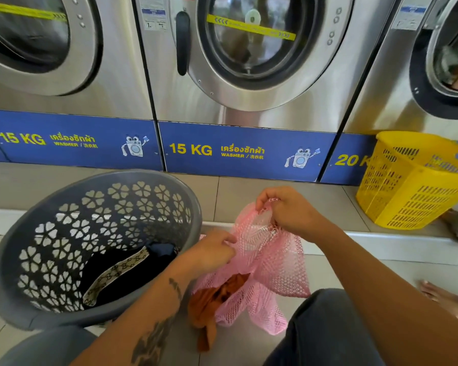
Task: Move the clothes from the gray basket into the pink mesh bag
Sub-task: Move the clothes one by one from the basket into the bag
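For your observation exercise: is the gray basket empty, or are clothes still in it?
Not empty. A dark garment with a patterned cream band lies at the bottom of the gray basket.

Round gray perforated plastic basket (90,249) sits on the tiled floor (249,196), left of centre, in front of a row of stainless front-loading washers (249,62). Inside it, at the bottom — a black garment with a patterned pale band (122,273). Just right of the basket, the pink mesh bag (265,260), held between left hand (212,252) and right hand (288,210). An orange-brown cloth (212,299) lies partly in the bag's lower end. Far right, against the washers — a yellow slotted plastic basket (407,186).
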### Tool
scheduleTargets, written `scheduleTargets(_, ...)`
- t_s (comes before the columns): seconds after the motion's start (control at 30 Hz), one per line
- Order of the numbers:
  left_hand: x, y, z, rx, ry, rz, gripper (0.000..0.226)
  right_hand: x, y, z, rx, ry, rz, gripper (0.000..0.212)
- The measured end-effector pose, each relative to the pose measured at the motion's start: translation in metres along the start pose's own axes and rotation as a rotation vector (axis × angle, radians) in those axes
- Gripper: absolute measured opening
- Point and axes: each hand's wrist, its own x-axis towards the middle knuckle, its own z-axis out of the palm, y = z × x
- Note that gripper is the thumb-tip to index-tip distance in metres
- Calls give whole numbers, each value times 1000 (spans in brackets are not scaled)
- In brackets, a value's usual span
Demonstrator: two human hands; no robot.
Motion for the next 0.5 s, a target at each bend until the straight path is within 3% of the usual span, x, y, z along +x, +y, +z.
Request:
scheduleTargets(0.17,-5,-34,23,61,9,-57,41,-2,4,-6,34,-35,49,48)
scheduleTargets(0.3,16,-90,47,56,91,-162,19,0,16,-5,-41,-104,52,38)
scheduleTargets(0.37,32,-118,60,52,109,-194,17,5,28,2,-49,-111,60,30)
scheduleTargets(0.5,63,-161,81,111,124,-194,21,17,54,13,28,-59,124,33)
